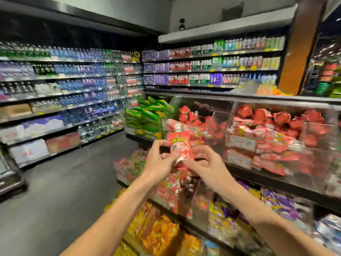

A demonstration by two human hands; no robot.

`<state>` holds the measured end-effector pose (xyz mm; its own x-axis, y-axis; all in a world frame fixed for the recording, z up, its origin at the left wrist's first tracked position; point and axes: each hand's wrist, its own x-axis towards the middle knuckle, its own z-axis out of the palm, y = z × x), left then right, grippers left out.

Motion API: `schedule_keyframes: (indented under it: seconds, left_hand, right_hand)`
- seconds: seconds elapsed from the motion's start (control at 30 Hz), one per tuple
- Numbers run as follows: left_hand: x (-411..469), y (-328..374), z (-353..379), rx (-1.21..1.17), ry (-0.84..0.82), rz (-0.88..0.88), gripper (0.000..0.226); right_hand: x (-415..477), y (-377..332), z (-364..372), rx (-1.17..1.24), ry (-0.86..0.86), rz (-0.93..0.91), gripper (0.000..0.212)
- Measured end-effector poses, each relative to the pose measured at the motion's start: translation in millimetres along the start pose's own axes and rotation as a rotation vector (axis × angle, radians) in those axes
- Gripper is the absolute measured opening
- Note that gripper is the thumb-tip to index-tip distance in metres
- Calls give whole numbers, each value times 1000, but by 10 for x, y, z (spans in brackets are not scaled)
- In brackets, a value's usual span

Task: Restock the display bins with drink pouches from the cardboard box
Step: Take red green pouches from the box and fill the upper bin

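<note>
Held one red drink pouch (180,145) upright, spout on top, in front of the clear bin (286,105) and just short of its left end, not yet inside. Pinched the pouch's left edge with the left grip (159,163), thumb and forefinger curled onto the foil. Clasped its lower part with the right grip (206,167), fingers curled round the bottom edge. Carried nothing else in either grip. Found that bin already heaped with red pouches (267,133) of the same look, piled high toward the right and somewhat lower in the left compartment, seemingly with room to spare there. Noted green packets (145,115) stacked just left of the bin, purple packets (276,202) and orange packets (160,235) in lower bins beneath it, and long bottle shelves (64,80) well to its left and behind it. Saw no cardboard box anywhere in view, so could not judge the stock left to unpack. Judged the restocking well advanced for this bin, going by the heap, with the held pouch as the step under way. Reckoned the lift over the rim and the drop onto the pile not yet done. Could not tell about any need for filling in the bins below, given the heavy blur across those rows.
</note>
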<state>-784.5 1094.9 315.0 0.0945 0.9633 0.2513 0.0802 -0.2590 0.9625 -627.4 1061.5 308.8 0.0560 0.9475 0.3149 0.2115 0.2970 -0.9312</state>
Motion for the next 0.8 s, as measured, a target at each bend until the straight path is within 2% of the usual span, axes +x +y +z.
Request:
schedule_keyframes:
  seconds: [0.07,0.23,0.3,0.37,0.43,0.6,0.7,0.8]
  left_hand:
    - [129,-95,-102,-4,-31,9,31]
    - [444,-117,-95,7,-111,11,26]
    - [678,-152,-87,38,-167,69,35]
    - [953,-186,-73,125,-239,138,52]
    - [1273,-194,-15,252,-303,220,58]
    - [2089,-115,219,528,-226,414,56]
    - [2557,-154,373,611,-227,468,52]
    - [2947,-239,534,766,-230,530,39]
  right_hand:
    - [83,34,59,-163,-22,-66,31]
    - [410,166,190,-323,115,-231,32]
    - [566,222,168,-374,158,-273,22]
    - [767,239,104,-411,221,-304,20]
    - [1024,251,16,-432,300,-301,18]
    - [1709,231,-129,-447,410,-153,27]
    - [2168,305,-224,-426,483,32,25]
    - [2511,387,-251,-272,522,233,27]
